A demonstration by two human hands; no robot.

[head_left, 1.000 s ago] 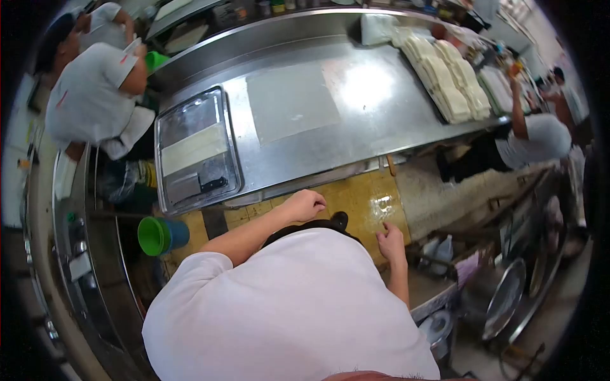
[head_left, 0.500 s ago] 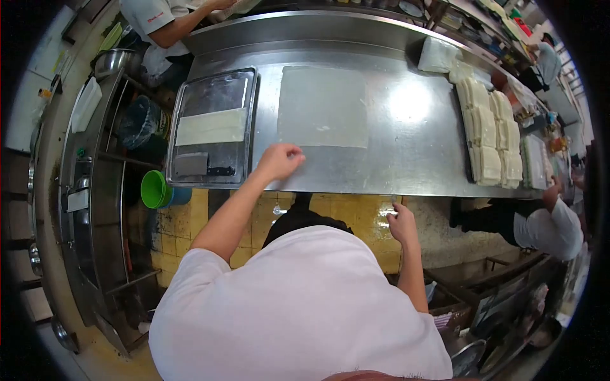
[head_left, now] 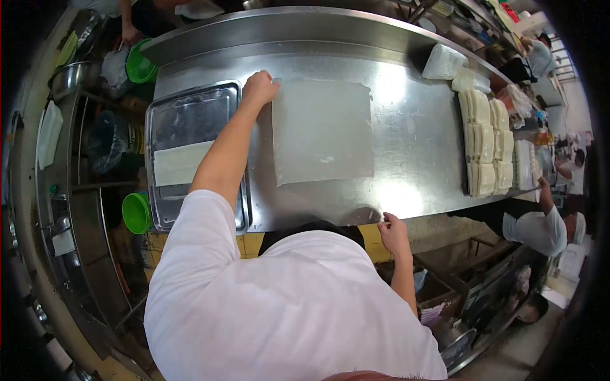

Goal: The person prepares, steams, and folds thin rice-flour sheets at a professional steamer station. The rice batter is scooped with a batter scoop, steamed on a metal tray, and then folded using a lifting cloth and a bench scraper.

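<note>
A thin, pale, translucent dough sheet (head_left: 323, 130) lies flat on the steel table. My left hand (head_left: 259, 87) is at its far left corner, fingers pinched together at the edge. My right hand (head_left: 394, 233) hovers by the table's front edge, apart from the sheet, its fingers curled with nothing visible in them. To the left, a metal tray (head_left: 197, 114) holds a folded pale strip of dough (head_left: 181, 164). My left forearm crosses the tray's right side and covers part of it, including where the cleaver lay.
Stacks of folded pale sheets (head_left: 486, 143) stand at the table's right end, with plastic bags (head_left: 443, 61) behind them. Green buckets (head_left: 136, 213) are on the left. A co-worker (head_left: 537, 219) works at the right; another person's arm (head_left: 129, 25) shows at the upper left.
My left hand has moved from below the sheet's near left corner to its far left corner. The view has come closer over the table, and my right hand now sits nearer its edge.
</note>
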